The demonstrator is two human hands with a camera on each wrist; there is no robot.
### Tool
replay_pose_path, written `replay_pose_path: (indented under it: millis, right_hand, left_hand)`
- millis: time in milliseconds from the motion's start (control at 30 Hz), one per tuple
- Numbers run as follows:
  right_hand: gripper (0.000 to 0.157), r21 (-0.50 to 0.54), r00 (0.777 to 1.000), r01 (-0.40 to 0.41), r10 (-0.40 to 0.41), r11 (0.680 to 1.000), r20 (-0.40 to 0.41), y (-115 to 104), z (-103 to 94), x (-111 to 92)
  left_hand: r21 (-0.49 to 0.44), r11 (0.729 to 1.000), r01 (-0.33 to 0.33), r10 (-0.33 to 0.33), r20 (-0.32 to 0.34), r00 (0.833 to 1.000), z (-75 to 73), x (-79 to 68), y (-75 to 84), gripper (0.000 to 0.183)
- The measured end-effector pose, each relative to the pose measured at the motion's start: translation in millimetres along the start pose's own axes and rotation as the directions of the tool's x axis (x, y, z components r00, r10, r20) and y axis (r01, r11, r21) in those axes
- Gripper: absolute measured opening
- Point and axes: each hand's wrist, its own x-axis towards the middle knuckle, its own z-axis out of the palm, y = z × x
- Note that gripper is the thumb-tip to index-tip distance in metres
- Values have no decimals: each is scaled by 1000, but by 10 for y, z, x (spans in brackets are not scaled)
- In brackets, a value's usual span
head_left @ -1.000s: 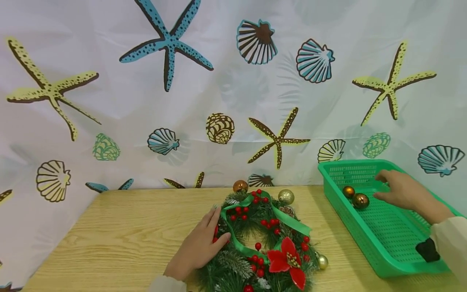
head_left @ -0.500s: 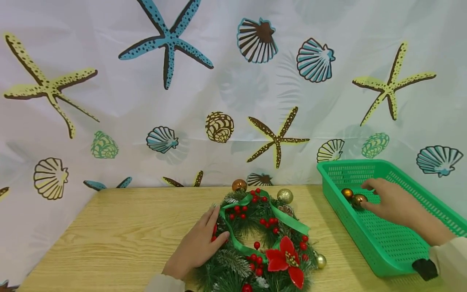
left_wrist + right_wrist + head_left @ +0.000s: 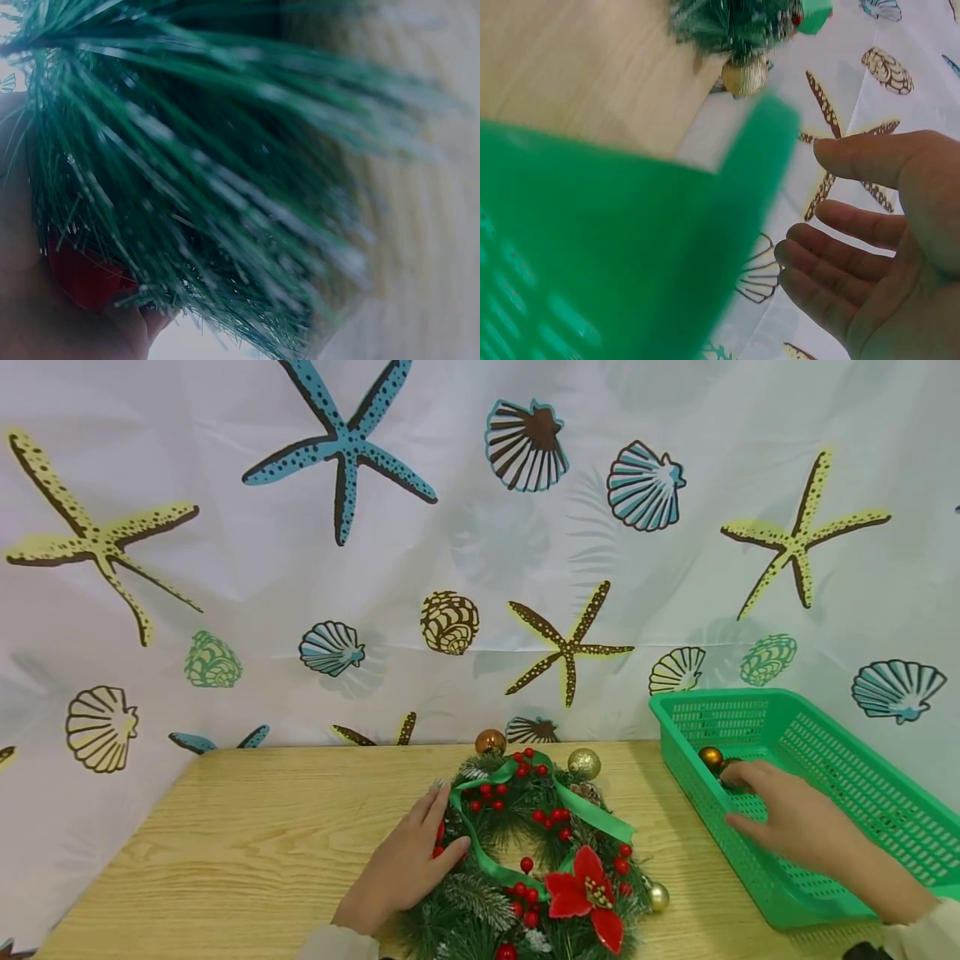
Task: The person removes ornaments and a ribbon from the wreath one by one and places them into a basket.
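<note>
The head camera looks forward and down across the table (image 3: 247, 835) to the curtain (image 3: 390, 585), standing farthest back. The left wrist camera sits right up against the wreath (image 3: 480, 902). The right wrist camera looks closely past the basket (image 3: 712, 827) toward the curtain, sharing both with the head view.

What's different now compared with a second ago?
The right hand has moved left and back toward the person within the green basket area, and now partly hides the larger brown ball. No ball is seen in its grasp. The left hand still rests against the wreath, which stayed put, as did the smaller copper ball.
</note>
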Motion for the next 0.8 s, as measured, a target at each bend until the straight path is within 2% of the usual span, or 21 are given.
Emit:
replay_pose_path:
  millis: [167, 500, 800]
  right_hand:
    - [43, 25, 999, 21, -20, 999, -44, -97, 104, -68]
    - [44, 52, 998, -15, 18, 999, -65, -396, 352, -252]
    - [42, 143, 997, -71, 72, 987, -3, -615, 530, -369]
  left_hand:
    - [5, 1000, 4, -4, -4, 1000, -19, -2, 8, 80]
    - [-12, 1000, 14, -14, 17, 1000, -21, -11, 16, 80]
    - [-9, 1000, 9, -9, 7, 1000, -9, -10, 8, 79]
